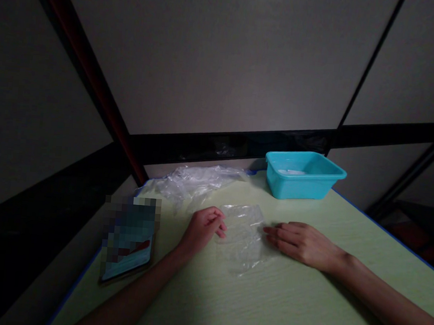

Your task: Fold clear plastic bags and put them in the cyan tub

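A clear, thin plastic bag (pixel 246 240) lies on the table between my hands, wrinkled along its lower part. My left hand (pixel 205 225) is at the bag's left edge, fingers loosely curled and a little apart, with nothing visible between them. On the other side, my right hand (pixel 301 243) rests low over the table, palm down and fingers stretched out. Its fingertips are at the bag's right edge; whether they touch it I cannot tell.
A pile of clear plastic bags (pixel 204 179) lies at the table's back left. The turquoise basin (pixel 301 186) at the back right has something white inside. A phone or tablet-like device (pixel 130 256), partly blurred, stands at left. Behind the pale green table (pixel 213 307) are panelled doors (pixel 225 63).
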